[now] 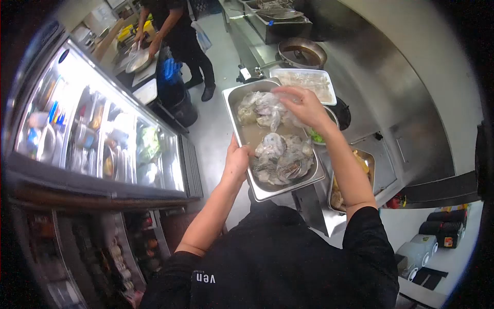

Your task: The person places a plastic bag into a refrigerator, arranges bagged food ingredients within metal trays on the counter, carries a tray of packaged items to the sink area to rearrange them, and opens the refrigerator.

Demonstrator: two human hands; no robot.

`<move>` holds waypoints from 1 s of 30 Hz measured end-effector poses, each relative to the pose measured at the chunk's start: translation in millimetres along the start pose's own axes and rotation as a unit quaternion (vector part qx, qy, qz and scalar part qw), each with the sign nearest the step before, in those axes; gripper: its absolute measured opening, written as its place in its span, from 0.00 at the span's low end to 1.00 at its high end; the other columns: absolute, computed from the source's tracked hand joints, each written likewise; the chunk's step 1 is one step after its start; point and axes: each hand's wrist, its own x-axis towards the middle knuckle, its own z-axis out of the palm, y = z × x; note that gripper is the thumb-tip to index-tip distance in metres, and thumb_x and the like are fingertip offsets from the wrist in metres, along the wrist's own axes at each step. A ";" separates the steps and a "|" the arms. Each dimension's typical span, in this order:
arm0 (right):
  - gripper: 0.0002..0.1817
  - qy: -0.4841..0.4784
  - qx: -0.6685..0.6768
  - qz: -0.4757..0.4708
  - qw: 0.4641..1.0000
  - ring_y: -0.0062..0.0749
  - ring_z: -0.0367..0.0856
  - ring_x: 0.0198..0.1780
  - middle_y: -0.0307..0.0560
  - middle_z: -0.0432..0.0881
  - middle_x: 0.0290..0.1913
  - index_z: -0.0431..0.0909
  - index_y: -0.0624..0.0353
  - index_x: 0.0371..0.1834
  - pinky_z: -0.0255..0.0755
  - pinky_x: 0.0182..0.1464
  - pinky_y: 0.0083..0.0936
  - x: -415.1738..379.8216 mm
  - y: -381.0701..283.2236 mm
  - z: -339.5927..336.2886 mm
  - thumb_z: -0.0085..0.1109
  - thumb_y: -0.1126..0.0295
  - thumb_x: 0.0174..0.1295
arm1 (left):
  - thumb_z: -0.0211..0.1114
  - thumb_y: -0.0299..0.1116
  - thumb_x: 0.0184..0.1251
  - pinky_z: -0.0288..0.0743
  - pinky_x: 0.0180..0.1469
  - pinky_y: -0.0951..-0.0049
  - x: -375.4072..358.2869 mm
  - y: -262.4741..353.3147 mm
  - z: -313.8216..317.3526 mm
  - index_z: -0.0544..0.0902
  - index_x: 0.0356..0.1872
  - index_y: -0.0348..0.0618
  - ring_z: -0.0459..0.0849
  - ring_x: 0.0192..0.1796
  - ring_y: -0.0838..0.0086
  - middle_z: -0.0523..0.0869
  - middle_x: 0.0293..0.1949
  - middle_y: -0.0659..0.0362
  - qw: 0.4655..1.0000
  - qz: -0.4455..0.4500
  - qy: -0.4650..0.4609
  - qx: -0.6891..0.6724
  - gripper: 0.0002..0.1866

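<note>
A deep steel pan (260,193) is held tilted in front of me, with cloudy liquid in its bottom. My left hand (238,160) is closed on its left rim, the thumb over the edge. Inside lie clear plastic bags with greyish contents I cannot make out: one bag (260,109) at the far end and a bundle of bags (284,157) at the near end. My right hand (303,107) reaches over the pan's far right corner, its fingers curled on the far bag's plastic. The bag hides part of the fingertips.
Right of the pan, a steel bench carries a white tray (329,95), a frying pan (320,52) and a food-filled metal tray (333,198). A glass-fronted fridge (103,129) stands left. A co-worker (172,26) handles a bowl (139,63) at the far left counter.
</note>
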 end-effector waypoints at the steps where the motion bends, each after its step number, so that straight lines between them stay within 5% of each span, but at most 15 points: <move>1: 0.17 0.007 -0.001 0.002 1.000 0.40 0.80 0.51 0.52 0.83 0.44 0.78 0.55 0.51 0.69 0.54 0.32 14.6 7.9 2.4 0.57 0.66 0.59 | 0.46 0.14 0.43 0.72 0.39 0.76 18.0 8.9 -4.6 0.65 0.63 0.42 0.76 0.42 0.71 0.78 0.44 0.56 1.000 0.000 -0.006 0.004 0.37; 4: 0.12 0.037 0.003 0.029 0.999 0.39 0.81 0.47 0.53 0.83 0.42 0.83 0.59 0.41 0.70 0.51 0.31 66.2 36.5 9.5 0.57 0.64 0.60 | 0.46 0.14 0.42 0.69 0.35 0.76 76.8 35.4 -15.4 0.67 0.58 0.38 0.74 0.37 0.73 0.77 0.40 0.57 0.999 0.012 0.008 0.028 0.33; 6: 0.11 0.080 0.043 0.048 0.995 0.19 0.77 0.40 0.39 0.82 0.35 0.82 0.61 0.40 0.70 0.44 0.20 104.3 59.6 13.8 0.59 0.65 0.61 | 0.48 0.15 0.42 0.70 0.36 0.77 123.2 54.8 -18.0 0.69 0.56 0.39 0.75 0.37 0.72 0.77 0.38 0.57 0.998 0.040 0.007 0.046 0.31; 10: 0.13 0.105 0.127 0.064 0.984 0.10 0.71 0.30 0.31 0.78 0.26 0.81 0.62 0.30 0.65 0.35 0.13 187.6 76.0 16.4 0.63 0.62 0.60 | 0.49 0.15 0.43 0.70 0.38 0.77 195.9 110.4 -17.5 0.71 0.54 0.40 0.75 0.38 0.71 0.77 0.37 0.57 0.997 0.031 0.016 0.064 0.30; 16: 0.13 0.111 0.133 0.068 0.983 0.11 0.72 0.30 0.30 0.77 0.25 0.81 0.62 0.28 0.66 0.34 0.13 311.1 99.1 35.0 0.63 0.63 0.61 | 0.49 0.16 0.41 0.72 0.42 0.75 290.9 175.6 -37.0 0.71 0.54 0.39 0.77 0.40 0.68 0.77 0.39 0.56 0.998 0.052 0.006 0.024 0.30; 19: 0.13 0.131 0.134 0.051 0.981 0.11 0.72 0.30 0.30 0.77 0.25 0.80 0.63 0.28 0.66 0.35 0.13 378.4 113.3 49.8 0.63 0.62 0.61 | 0.48 0.15 0.40 0.72 0.44 0.74 349.9 211.8 -63.4 0.65 0.62 0.39 0.77 0.43 0.68 0.78 0.43 0.53 0.998 0.042 -0.003 0.036 0.37; 21: 0.13 0.144 0.127 0.043 0.980 0.12 0.72 0.30 0.30 0.77 0.25 0.80 0.62 0.28 0.66 0.35 0.13 422.8 125.3 61.4 0.63 0.62 0.61 | 0.48 0.16 0.41 0.72 0.37 0.76 388.7 239.2 -76.1 0.68 0.59 0.39 0.77 0.38 0.70 0.78 0.40 0.54 0.998 0.049 -0.011 0.043 0.34; 24: 0.19 0.186 0.102 -0.026 0.977 0.12 0.64 0.22 0.30 0.75 0.19 0.80 0.61 0.25 0.60 0.24 0.18 494.6 140.4 73.9 0.64 0.54 0.57 | 0.50 0.20 0.40 0.74 0.42 0.70 459.2 279.8 -94.7 0.69 0.55 0.38 0.76 0.37 0.66 0.76 0.40 0.54 0.995 0.073 -0.055 0.049 0.31; 30: 0.19 0.237 0.077 -0.053 0.967 0.12 0.65 0.22 0.31 0.75 0.19 0.82 0.60 0.27 0.61 0.24 0.19 634.9 158.5 66.3 0.65 0.53 0.57 | 0.52 0.21 0.41 0.75 0.42 0.68 581.1 381.7 -108.3 0.70 0.52 0.40 0.76 0.38 0.67 0.75 0.38 0.56 0.987 0.083 -0.102 0.088 0.28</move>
